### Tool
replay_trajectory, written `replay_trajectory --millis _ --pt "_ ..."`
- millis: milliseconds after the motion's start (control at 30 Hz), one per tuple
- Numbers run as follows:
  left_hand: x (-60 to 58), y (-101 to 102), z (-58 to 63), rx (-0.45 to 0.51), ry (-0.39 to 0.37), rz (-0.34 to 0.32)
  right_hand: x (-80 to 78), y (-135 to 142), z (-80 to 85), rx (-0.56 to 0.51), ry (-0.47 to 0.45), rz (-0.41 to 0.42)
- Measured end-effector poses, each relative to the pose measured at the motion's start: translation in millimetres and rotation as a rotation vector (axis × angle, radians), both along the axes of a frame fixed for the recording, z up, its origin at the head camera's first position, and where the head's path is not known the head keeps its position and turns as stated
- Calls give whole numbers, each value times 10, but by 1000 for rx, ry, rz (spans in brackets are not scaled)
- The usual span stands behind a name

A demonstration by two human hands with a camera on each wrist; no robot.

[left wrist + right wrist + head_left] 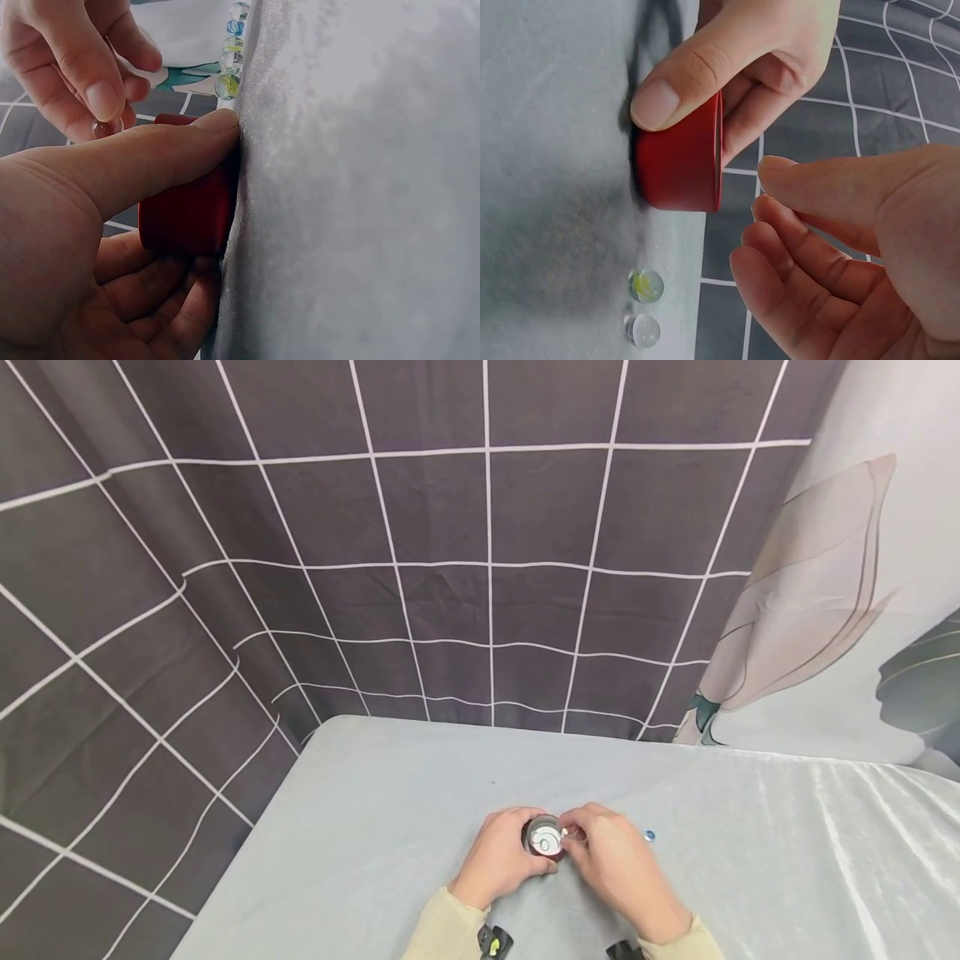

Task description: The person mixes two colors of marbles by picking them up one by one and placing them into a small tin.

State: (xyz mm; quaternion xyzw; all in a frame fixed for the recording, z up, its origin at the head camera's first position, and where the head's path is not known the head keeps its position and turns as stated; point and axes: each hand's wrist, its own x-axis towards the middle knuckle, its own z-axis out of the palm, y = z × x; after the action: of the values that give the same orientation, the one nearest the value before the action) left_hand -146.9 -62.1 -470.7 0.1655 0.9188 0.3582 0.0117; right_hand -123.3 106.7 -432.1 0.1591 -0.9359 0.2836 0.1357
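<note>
A small round red tin (682,161) with a silvery inside stands on the pale cloth, its open top facing up in the head view. My left hand (498,857) grips it round the side, thumb on the near side and fingers on the far side. Inside the tin, small roundish shapes show on the bottom. Just over its right rim is my right hand (617,860). Between thumb and finger it pinches a small glass marble (105,128), which looks reddish brown; the fingers hide part of it.
Several glass marbles (227,85) lie on the cloth beyond the tin in the left wrist view. A blue marble (649,836) shows right of my right hand. Dark grid-patterned curtain (450,602) hangs behind the cloth-covered table (360,810), with a leaf-patterned one (832,635) at right.
</note>
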Motion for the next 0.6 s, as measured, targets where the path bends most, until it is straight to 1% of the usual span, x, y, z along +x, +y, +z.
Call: replay_trajectory --millis 300,600 --pt "-8 8 -22 -2 13 -2 14 -38 -35 -1 -51 0" --pt "-16 -2 -22 3 40 -18 13 -76 -119 -3 -15 14"
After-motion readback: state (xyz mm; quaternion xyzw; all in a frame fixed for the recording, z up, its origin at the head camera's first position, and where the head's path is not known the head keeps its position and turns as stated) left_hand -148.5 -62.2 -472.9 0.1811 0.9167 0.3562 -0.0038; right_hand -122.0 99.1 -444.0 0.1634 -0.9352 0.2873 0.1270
